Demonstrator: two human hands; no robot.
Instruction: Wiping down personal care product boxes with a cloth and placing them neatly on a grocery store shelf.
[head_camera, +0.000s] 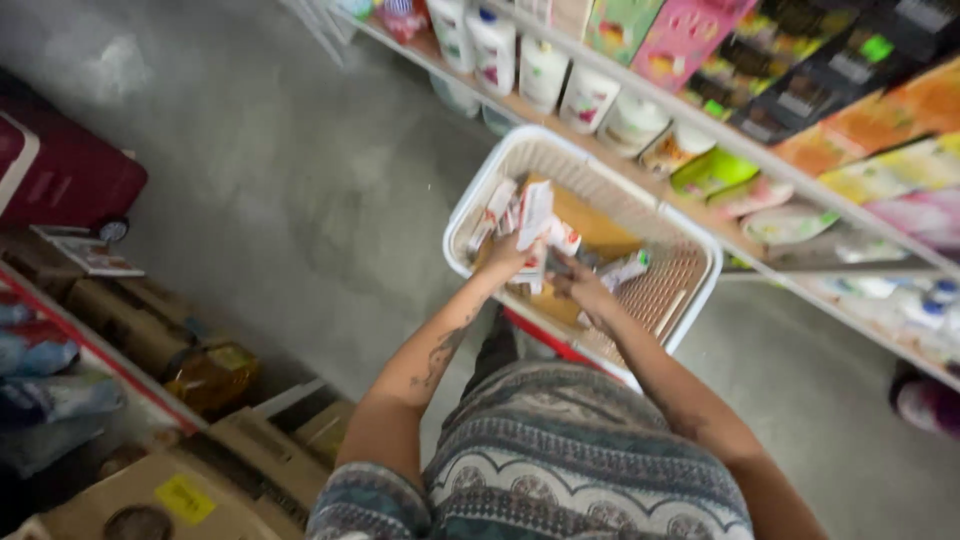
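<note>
Two bare hands meet over a white plastic basket (700, 262) at the centre of the frame, slightly above the middle. The left hand (503, 258) has its fingers curled around a bunch of small red-and-white boxes (536, 215), which stand up out of the fist and lean toward the upper right; the grip looks closed on them, though motion blur hides the individual fingers. The right hand (578, 283) sits just beside the left, to its right and a little lower, fingers bent down into the basket and touching the small packets lying there; whether it has actually closed on one I cannot tell. One more white-and-red packet (628, 268) lies just right of that hand on the basket floor. A brown cardboard sheet (590, 222) lines the basket's upper part, under the boxes.

Across the upper right of the frame runs a shelf (640, 172) carrying white bottles (541, 72) and bright coloured packages (680, 40). A dark red suitcase (60, 170) shows at the left edge, with cardboard cartons (150, 490) in the lower left. Grey concrete floor (280, 180) fills the upper left. The person's patterned garment (560, 460) occupies the bottom centre.
</note>
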